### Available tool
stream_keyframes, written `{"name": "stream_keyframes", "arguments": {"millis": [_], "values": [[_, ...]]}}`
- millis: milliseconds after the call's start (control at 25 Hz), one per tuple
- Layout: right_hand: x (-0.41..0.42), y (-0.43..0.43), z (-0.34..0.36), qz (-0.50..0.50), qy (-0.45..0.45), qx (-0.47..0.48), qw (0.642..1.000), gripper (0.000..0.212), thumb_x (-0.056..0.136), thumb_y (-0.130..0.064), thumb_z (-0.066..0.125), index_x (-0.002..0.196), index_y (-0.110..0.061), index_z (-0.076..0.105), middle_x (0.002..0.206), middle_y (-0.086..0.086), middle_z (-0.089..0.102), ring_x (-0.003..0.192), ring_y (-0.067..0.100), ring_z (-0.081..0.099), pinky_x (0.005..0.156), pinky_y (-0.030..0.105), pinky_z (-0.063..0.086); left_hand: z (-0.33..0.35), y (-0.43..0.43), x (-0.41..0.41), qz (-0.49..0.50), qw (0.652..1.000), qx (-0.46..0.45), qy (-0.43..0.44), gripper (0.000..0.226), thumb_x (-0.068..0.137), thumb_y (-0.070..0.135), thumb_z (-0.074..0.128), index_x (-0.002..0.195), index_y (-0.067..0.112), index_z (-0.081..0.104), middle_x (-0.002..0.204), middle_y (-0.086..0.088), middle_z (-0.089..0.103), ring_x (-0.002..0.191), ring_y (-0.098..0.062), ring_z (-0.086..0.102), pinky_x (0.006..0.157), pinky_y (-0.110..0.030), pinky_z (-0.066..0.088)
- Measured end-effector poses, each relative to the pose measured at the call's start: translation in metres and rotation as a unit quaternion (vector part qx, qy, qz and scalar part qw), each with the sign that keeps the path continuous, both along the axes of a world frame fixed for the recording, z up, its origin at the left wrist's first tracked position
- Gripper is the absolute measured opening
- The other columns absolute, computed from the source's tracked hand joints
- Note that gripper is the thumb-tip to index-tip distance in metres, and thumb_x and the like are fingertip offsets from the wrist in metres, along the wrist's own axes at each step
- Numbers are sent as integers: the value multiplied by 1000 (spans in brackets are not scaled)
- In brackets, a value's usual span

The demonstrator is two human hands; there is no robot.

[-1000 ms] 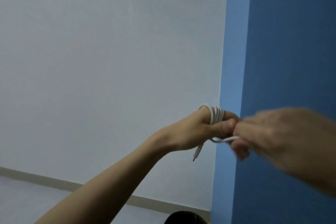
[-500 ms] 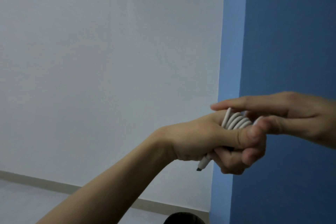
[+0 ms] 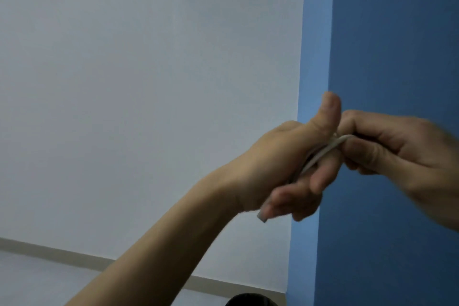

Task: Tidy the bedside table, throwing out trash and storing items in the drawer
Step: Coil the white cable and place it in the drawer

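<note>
A white charging cable (image 3: 323, 153) is coiled round the fingers of my left hand (image 3: 285, 169), which is raised in front of the wall with the thumb pointing up. One cable end with a plug (image 3: 262, 215) sticks out below that hand. My right hand (image 3: 387, 149) comes in from the right and pinches the cable's loose strand between thumb and fingers, right against the left hand. Most of the coil is hidden by the fingers. The bedside table and drawer are out of view.
A pale grey wall (image 3: 149, 82) fills the left, with a light skirting board (image 3: 62, 254) and floor below. A blue wall corner (image 3: 372, 32) stands on the right. A dark rounded object (image 3: 253, 300) peeks in at the bottom edge.
My left hand has turned, with its thumb now up and the coil hidden in its fingers. My right hand moved from over the coil to pinching the strand at its right side.
</note>
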State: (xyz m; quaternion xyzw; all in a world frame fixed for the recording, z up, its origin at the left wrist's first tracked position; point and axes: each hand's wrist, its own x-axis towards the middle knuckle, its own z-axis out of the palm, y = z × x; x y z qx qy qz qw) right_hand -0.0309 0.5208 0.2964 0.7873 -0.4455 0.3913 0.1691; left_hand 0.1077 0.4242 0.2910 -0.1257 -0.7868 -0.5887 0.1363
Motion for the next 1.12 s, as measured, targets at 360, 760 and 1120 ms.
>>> {"name": "stream_keyframes", "arguments": {"millis": [360,760,1120], "values": [[6,-10,0,-40,-34,29,998,39,76,-60,36,72,-28,57,66,-3,58,56,9,50,52,18,42,-6,18,1,217,968,90,83,61,55,73,38,32,16,40,20,5,23,13,-9,21,31,-4,17],[21,-16,-10,-71,24,-18,997,35,83,-53,31,72,-24,47,70,-11,53,62,8,52,54,14,40,-10,13,-2,422,870,42,253,66,83,53,53,34,12,35,24,2,30,19,-13,25,32,-11,23],[1,-28,-15,-68,-122,-105,985,58,83,-68,30,74,-14,46,79,11,52,64,30,49,54,38,50,-22,-20,12,249,947,7,200,23,89,30,50,97,15,65,84,-5,70,78,-13,67,64,-23,53]]}}
